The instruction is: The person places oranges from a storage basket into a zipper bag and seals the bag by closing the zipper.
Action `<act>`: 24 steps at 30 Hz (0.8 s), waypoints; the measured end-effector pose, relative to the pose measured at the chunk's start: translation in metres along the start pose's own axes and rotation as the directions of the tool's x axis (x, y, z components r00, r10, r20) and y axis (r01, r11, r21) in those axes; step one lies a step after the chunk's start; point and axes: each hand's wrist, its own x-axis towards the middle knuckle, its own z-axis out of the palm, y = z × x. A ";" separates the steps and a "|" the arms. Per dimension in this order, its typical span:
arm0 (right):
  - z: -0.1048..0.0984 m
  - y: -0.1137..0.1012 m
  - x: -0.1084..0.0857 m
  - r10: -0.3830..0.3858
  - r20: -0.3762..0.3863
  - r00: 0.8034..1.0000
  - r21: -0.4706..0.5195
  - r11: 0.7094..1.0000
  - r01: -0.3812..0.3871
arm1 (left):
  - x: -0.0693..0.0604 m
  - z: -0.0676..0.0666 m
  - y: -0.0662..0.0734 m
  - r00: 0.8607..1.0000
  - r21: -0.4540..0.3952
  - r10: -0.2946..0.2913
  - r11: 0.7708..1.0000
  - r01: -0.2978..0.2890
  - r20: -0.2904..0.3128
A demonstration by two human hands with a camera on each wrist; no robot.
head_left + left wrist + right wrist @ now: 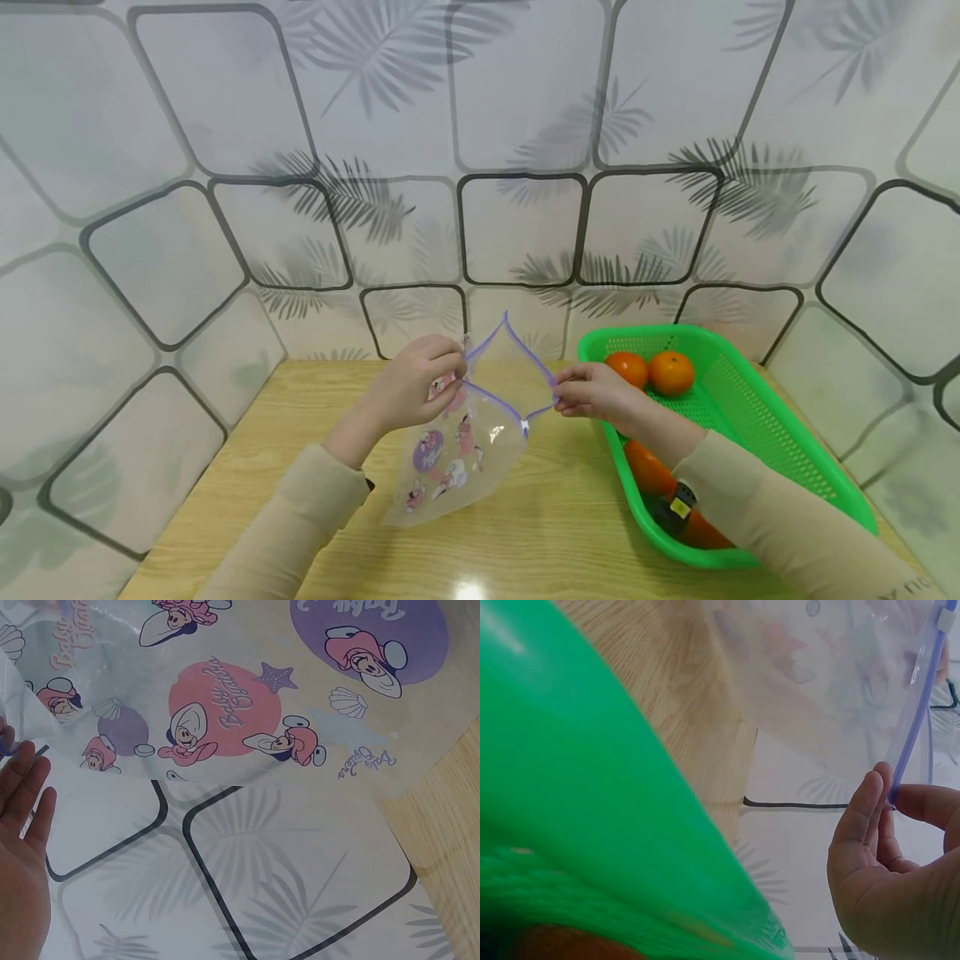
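Observation:
A clear zip bag [450, 458] with pink and purple cartoon prints hangs between both hands above the table. Its purple zip edges spread apart into a diamond-shaped mouth. On the left, the left hand [420, 379] pinches one side of the rim. The right hand [600, 392] pinches the opposite side between thumb and fingers, near the basket's left edge. In the right wrist view, the thumb and fingers meet on the purple zip strip [915, 731], and a white slider [946, 620] sits farther up it. Printed figures on the bag [225, 712] fill the upper left wrist view.
A green plastic basket [795, 433] stands at the right of the wooden table [247, 467]. Inside lie two orange fruits [671, 372] at the back and red-orange produce [648, 468] nearer, partly under the right forearm. Patterned walls [405, 233] enclose the table's back and sides.

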 end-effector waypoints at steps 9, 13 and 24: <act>0.003 0.001 0.000 0.002 0.019 1.000 -0.017 1.000 -0.001 | 0.005 0.004 0.002 1.000 -0.013 0.010 1.000 -0.010 0.009; 0.003 0.001 -0.001 0.000 0.029 1.000 -0.044 0.999 0.001 | 0.006 0.007 0.002 1.000 -0.013 0.021 1.000 -0.020 0.013; -0.001 -0.003 -0.006 -0.002 0.002 1.000 -0.120 0.993 0.003 | 0.007 0.009 0.002 0.999 0.002 0.035 0.999 -0.035 0.005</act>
